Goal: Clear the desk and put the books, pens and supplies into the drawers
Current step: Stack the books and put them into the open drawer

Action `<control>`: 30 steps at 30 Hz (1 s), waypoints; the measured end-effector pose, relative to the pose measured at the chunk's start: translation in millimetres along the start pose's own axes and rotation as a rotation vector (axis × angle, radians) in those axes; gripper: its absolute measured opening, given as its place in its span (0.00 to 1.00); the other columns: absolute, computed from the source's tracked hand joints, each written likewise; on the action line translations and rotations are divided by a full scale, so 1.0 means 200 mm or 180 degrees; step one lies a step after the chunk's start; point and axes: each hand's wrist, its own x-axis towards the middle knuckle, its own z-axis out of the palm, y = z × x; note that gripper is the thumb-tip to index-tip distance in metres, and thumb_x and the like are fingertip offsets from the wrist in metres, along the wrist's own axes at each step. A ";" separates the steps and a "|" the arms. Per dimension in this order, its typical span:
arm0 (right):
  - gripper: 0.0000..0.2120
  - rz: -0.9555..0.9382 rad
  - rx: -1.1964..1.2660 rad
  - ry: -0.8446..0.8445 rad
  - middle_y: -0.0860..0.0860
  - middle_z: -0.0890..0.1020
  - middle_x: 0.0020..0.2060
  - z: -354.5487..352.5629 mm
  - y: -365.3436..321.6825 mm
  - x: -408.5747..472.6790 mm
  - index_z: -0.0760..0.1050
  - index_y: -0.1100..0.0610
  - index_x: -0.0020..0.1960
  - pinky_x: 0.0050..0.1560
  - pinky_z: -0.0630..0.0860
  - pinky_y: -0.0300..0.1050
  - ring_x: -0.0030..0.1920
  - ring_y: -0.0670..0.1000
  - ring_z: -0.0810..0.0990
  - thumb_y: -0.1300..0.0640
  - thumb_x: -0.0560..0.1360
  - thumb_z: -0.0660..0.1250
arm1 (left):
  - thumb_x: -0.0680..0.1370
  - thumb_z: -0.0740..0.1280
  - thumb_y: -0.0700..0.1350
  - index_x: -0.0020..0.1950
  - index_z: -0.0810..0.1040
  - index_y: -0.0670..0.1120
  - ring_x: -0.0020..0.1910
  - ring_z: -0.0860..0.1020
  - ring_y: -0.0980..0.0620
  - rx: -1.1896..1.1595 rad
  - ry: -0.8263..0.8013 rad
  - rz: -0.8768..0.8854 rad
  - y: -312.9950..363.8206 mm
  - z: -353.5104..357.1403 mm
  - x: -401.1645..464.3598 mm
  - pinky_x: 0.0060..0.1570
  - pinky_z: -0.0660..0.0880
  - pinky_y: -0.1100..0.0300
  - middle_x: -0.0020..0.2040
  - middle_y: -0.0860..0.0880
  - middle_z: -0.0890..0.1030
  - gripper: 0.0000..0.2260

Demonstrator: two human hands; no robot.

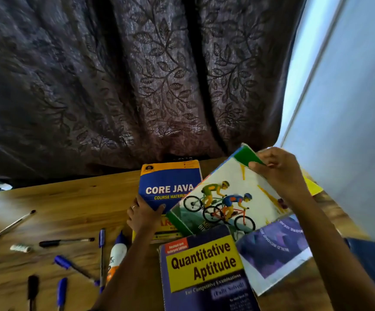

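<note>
- Your right hand (278, 173) pinches the cyclist-cover book (231, 198) at its green corner, at 2 o'clock on the desk (70, 203).
- Your left hand (142, 215) grips the blue Core Java book (168, 187).
- Five books show plainly; about seven pens (66, 242) lie at 8 o'clock.

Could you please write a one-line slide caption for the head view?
Left hand holds the Core Java book; right hand grips the cyclist notebook.
</note>
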 end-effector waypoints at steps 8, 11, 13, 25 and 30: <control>0.12 0.1293 0.0935 0.1774 0.57 0.80 0.48 -0.29 0.30 -0.32 0.76 0.61 0.53 0.42 0.75 0.43 0.46 0.54 0.78 0.58 0.72 0.71 | 0.72 0.69 0.58 0.74 0.55 0.42 0.71 0.61 0.38 0.0037 0.0022 0.0005 0.00 0.00 -0.02 0.66 0.62 0.43 0.72 0.39 0.64 0.39; 0.07 0.2030 0.1416 0.2290 0.55 0.80 0.47 -0.32 0.44 -0.38 0.76 0.55 0.47 0.48 0.79 0.55 0.46 0.55 0.80 0.56 0.71 0.71 | 0.72 0.69 0.57 0.74 0.56 0.42 0.71 0.61 0.38 0.0008 0.0032 -0.0001 0.01 0.00 -0.02 0.66 0.62 0.43 0.71 0.39 0.64 0.38; 0.05 0.2289 0.1831 0.2654 0.54 0.81 0.44 -0.31 0.50 -0.41 0.75 0.53 0.42 0.51 0.79 0.57 0.44 0.53 0.82 0.57 0.71 0.72 | 0.72 0.70 0.57 0.73 0.57 0.42 0.70 0.61 0.38 0.0013 0.0036 -0.0001 0.01 0.00 -0.02 0.65 0.62 0.43 0.71 0.39 0.65 0.38; 0.28 0.1533 0.0164 0.1595 0.62 0.73 0.62 -0.05 0.30 -0.46 0.66 0.62 0.67 0.58 0.70 0.51 0.60 0.60 0.73 0.65 0.69 0.70 | 0.68 0.73 0.58 0.72 0.59 0.43 0.70 0.60 0.39 0.0053 -0.0204 -0.0230 0.02 -0.06 0.04 0.63 0.66 0.41 0.71 0.39 0.64 0.41; 0.10 0.0422 -0.0170 -0.1057 0.48 0.78 0.48 0.28 0.19 -0.50 0.76 0.55 0.55 0.40 0.70 0.35 0.45 0.46 0.78 0.63 0.75 0.65 | 0.67 0.74 0.59 0.72 0.60 0.43 0.71 0.60 0.38 0.0094 -0.0289 -0.0257 0.02 -0.07 0.06 0.64 0.67 0.42 0.71 0.39 0.64 0.41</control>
